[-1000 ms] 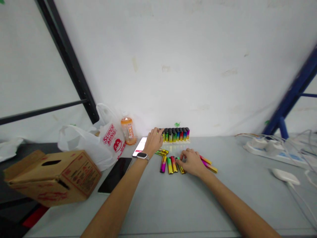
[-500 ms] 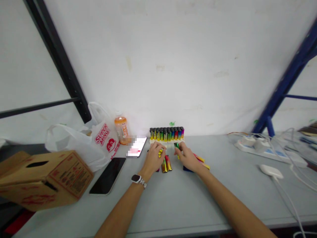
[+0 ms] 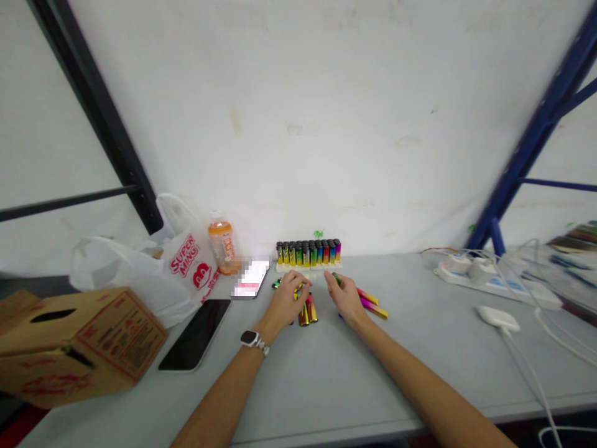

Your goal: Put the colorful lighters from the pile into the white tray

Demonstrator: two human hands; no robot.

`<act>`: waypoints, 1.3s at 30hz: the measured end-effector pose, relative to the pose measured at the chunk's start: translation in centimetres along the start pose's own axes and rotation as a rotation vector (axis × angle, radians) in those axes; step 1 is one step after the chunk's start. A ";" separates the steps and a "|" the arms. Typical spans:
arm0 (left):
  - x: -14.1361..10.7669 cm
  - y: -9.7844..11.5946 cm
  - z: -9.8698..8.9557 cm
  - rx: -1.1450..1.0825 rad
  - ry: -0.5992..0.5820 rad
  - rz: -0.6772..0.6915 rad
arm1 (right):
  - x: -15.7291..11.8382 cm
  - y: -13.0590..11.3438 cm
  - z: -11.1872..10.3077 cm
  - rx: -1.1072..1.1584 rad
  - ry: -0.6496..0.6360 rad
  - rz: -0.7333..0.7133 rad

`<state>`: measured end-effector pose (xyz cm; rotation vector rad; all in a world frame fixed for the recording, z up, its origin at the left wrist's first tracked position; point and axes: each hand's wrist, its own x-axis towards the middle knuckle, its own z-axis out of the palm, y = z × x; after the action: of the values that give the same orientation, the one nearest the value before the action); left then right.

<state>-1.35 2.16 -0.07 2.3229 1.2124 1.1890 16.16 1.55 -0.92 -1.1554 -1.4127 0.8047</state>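
Note:
Lighters with black tops and shiny, colour-fading bodies stand upright in rows in a pale rack [image 3: 309, 269] by the wall. My right hand [image 3: 346, 297] is closed around a green lighter [image 3: 336, 277], mostly hidden by the fingers, just in front of the rack's right end. To the left, my left hand [image 3: 283, 302] has its fingers bent around a yellow-green lighter [image 3: 297, 295], partly covered. Close beside that hand lie a red-gold lighter [image 3: 312, 309] and a yellow one [image 3: 304, 316]. Right of my right hand rest a red-yellow lighter [image 3: 368, 296] and a purple-yellow lighter [image 3: 375, 308].
On the left are a cardboard box [image 3: 84, 348], a black phone [image 3: 196, 336], a plastic bag [image 3: 153, 280], an orange bottle [image 3: 222, 246] and a lit phone [image 3: 254, 279]. A power strip [image 3: 499, 283] and a white charger [image 3: 498, 318] with cables sit right.
The view has shifted slightly, moving the scene left. The green lighter in my right hand now shows less, with the fingertips further over it. My left hand has barely moved.

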 end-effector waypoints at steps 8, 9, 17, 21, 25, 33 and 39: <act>0.0 0.0 0.1 -0.008 -0.012 -0.002 | -0.3 -0.7 0.3 -0.136 0.105 -0.065; 0.1 0.0 0.1 -0.008 -0.012 -0.003 | -0.3 -0.7 0.4 -0.130 0.098 -0.063; 0.1 0.0 0.0 0.003 -0.016 0.007 | -0.5 0.3 0.3 0.011 0.024 -0.041; 0.0 -0.1 0.1 0.015 -0.015 0.016 | -0.4 0.5 0.3 0.021 0.031 -0.042; 0.0 -0.2 0.2 0.022 -0.018 0.034 | -0.1 0.4 0.3 -0.028 0.064 -0.036; 0.1 0.4 0.3 -0.026 0.007 0.060 | -0.1 0.2 0.5 -0.086 0.063 -0.043; 0.3 2.1 0.9 -0.265 0.085 -0.036 | -0.8 -0.3 0.8 -0.014 -0.066 -0.062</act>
<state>0.61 1.20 0.63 2.0690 1.0463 1.3576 15.28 0.80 -1.07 -1.0990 -1.5040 0.7963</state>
